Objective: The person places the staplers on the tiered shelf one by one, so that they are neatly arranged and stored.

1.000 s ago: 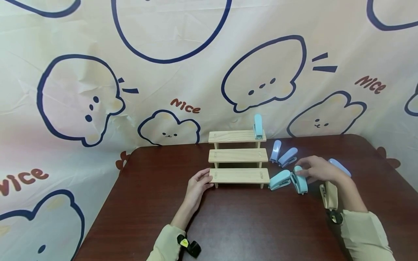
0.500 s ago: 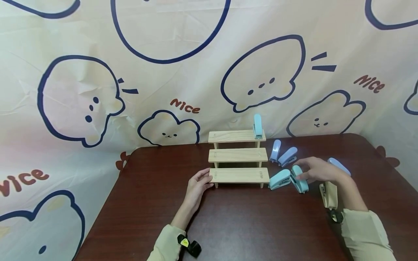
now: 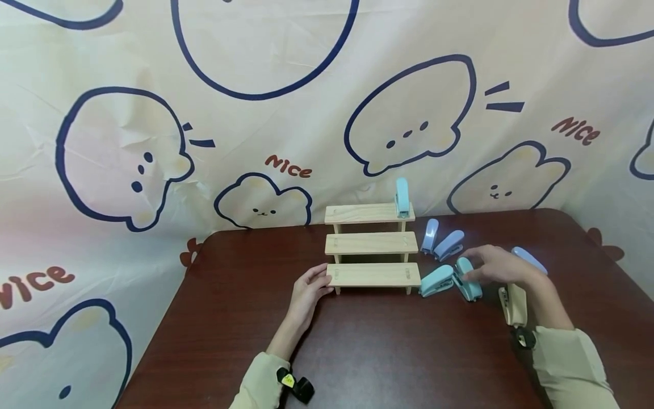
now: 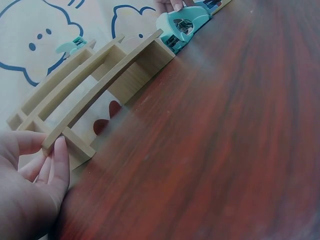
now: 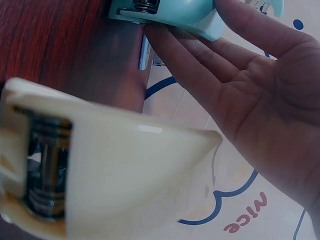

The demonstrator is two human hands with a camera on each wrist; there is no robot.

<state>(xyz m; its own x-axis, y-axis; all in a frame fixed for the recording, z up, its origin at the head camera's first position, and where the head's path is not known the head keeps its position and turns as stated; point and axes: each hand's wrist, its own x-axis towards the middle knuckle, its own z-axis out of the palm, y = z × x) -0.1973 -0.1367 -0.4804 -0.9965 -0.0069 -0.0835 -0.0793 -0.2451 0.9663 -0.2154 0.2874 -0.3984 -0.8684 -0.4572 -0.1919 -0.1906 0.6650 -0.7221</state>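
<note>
A three-tier wooden stand [image 3: 373, 275] stands at the table's back. My left hand [image 3: 308, 292] pinches the left end of its lowest board, thumb above and fingers below, as the left wrist view shows. To the right, my right hand [image 3: 494, 264] pinches the handle end of a turquoise clothes peg [image 3: 470, 288]. In the right wrist view the thumb and fingers lie on opposite sides of that peg [image 5: 192, 17], near its spring. A second turquoise peg [image 3: 436, 281] lies between it and the stand. Another peg [image 3: 402, 197] sits upright at the top board's right end.
Two periwinkle pegs [image 3: 448, 245] lie behind the turquoise ones, and one more periwinkle peg [image 3: 529, 259] is partly behind the right wrist. A cream peg [image 3: 517, 305] lies under the right forearm. A printed cloth [image 3: 265, 130] hangs behind the dark table [image 3: 388, 352].
The turquoise peg under my right hand has tilted and shifted very slightly. My left hand and the stand stay in place.
</note>
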